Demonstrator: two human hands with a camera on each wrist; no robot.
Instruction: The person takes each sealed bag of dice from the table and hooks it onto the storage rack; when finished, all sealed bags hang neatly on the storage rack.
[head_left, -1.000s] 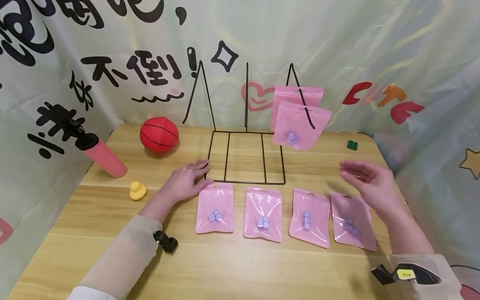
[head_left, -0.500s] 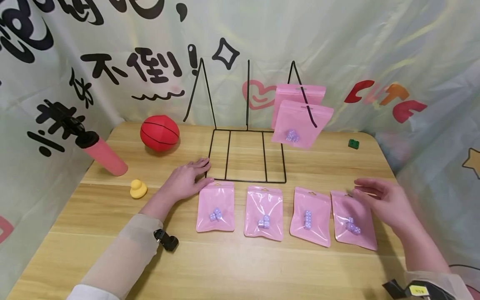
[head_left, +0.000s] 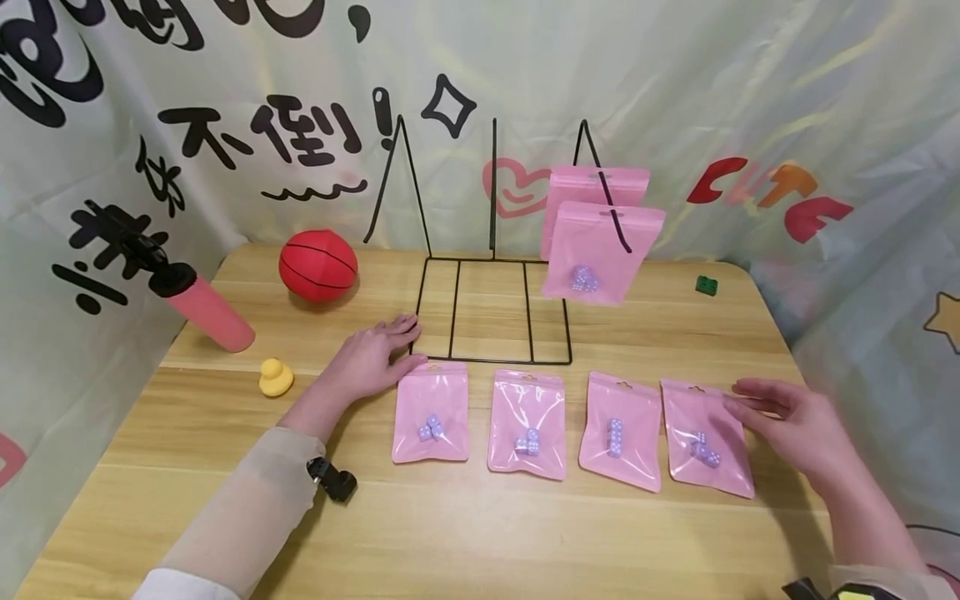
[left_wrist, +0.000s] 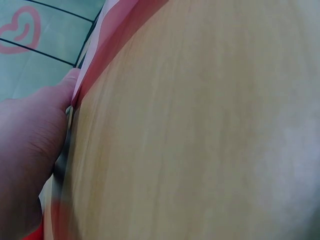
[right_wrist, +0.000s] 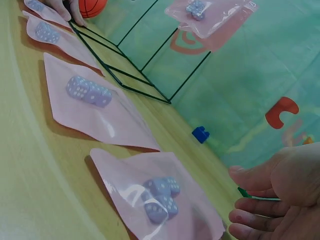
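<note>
My left hand [head_left: 372, 360] rests at the front left corner of a black wire display rack [head_left: 491, 361], fingers stretched over its base wire. Its thumb lies at the top edge of the leftmost pink zip bag [head_left: 431, 396]. To the right lie more pink bags, one [head_left: 527, 400] in the middle and another [head_left: 622, 400] beside it, each with lilac dice showing through. My right hand [head_left: 791, 425] hovers at the upper right edge of the rightmost pink bag [head_left: 705, 417], fingers loosely extended and nothing held. Two pink bags [head_left: 600, 242] hang from the rack's right hook.
A red ball [head_left: 318, 267], a pink bottle [head_left: 213, 312] and a yellow rubber duck [head_left: 276, 378] stand on the left. A green toy brick [head_left: 707, 285] lies at the back right. In the right wrist view a blue toy brick [right_wrist: 201, 134] shows beyond the bags.
My right hand has come down and toward the right, to the edge of the rightmost bag. The left hand stays at the rack. The front hanging bag sways slightly.
</note>
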